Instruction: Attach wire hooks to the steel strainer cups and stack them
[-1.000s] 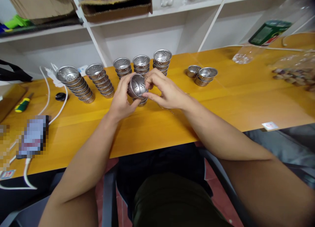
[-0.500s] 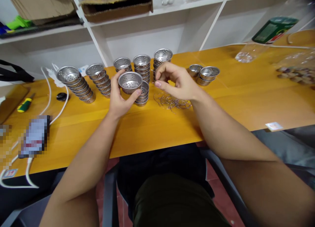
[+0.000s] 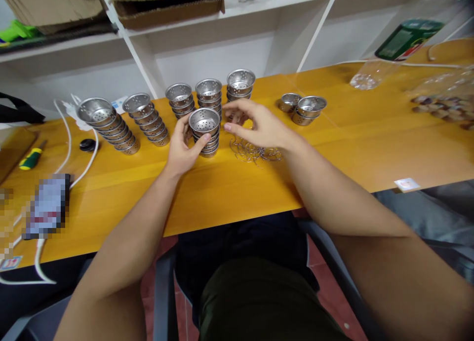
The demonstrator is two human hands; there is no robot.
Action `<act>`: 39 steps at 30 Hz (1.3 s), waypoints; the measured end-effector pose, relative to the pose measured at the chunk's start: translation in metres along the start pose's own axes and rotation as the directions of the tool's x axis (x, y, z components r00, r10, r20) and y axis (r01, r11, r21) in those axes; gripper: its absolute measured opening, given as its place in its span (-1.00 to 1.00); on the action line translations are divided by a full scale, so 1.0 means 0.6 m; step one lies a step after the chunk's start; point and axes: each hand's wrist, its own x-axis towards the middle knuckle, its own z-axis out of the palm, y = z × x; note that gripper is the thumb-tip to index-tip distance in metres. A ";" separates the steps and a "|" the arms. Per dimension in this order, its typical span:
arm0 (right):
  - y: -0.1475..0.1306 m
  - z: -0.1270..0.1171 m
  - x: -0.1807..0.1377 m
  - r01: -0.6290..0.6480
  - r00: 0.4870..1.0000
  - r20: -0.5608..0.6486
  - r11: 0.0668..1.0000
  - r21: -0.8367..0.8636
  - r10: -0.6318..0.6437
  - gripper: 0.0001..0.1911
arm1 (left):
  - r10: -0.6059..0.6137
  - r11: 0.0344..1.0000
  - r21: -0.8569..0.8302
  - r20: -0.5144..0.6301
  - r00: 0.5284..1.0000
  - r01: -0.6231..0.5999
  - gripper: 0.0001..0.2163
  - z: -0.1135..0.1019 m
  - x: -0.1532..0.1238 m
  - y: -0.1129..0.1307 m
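Observation:
My left hand [image 3: 182, 148] grips a perforated metal cup [image 3: 204, 121] that rests on top of a short stack of like cups [image 3: 209, 144] on the orange table [image 3: 333, 153]. Thumb and fingers wrap its rim. My right hand [image 3: 257, 126] hovers just right of it, fingers spread and holding nothing, above a pile of thin wire rings [image 3: 255, 153]. Behind stand three upright stacks of cups [image 3: 209, 95]. Two leaning stacks [image 3: 111, 124] lie to the left.
Two loose cups [image 3: 303, 108] sit to the right. A clear plastic bottle [image 3: 392, 55] lies at the far right by a bag of small pieces [image 3: 444, 106]. A screwdriver [image 3: 31, 157], white cable [image 3: 68, 143] and a phone [image 3: 46, 205] are at the left. Shelves [image 3: 222, 20] stand behind.
My left hand turned the cup upright and lowered it onto the short stack. My right hand let go of it and moved right over the wire rings.

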 end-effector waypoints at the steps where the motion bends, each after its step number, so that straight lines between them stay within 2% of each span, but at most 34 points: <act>1: -0.011 0.012 0.003 0.019 1.000 -0.018 0.999 0.030 -0.018 -0.18 | -0.008 1.000 -0.007 0.002 1.000 0.008 -0.11 0.000 0.000 0.002; 5: -0.023 0.055 0.007 0.061 0.997 -0.047 0.993 0.099 -0.057 -0.15 | -0.005 1.000 -0.029 -0.002 1.000 0.005 -0.14 -0.002 0.000 0.012; 11: 0.011 0.084 0.007 -0.010 0.999 -0.044 0.977 0.213 0.020 -0.07 | -0.023 0.998 -0.056 -0.021 1.000 0.021 -0.31 -0.012 0.009 0.024; 17: 0.021 0.078 0.018 -0.020 1.000 -0.017 0.955 0.297 0.026 -0.08 | -0.049 0.997 -0.065 -0.014 0.999 0.048 -0.32 -0.014 0.012 0.023; 27: 0.007 0.066 0.028 -0.045 0.999 0.021 0.956 0.290 0.041 -0.05 | -0.080 0.994 -0.077 -0.022 0.997 0.078 -0.29 -0.016 0.016 0.020; 39: 0.014 0.070 0.034 -0.082 0.996 0.041 0.962 0.261 0.074 -0.05 | -0.129 0.985 -0.113 -0.012 0.992 0.127 -0.27 -0.016 0.017 0.010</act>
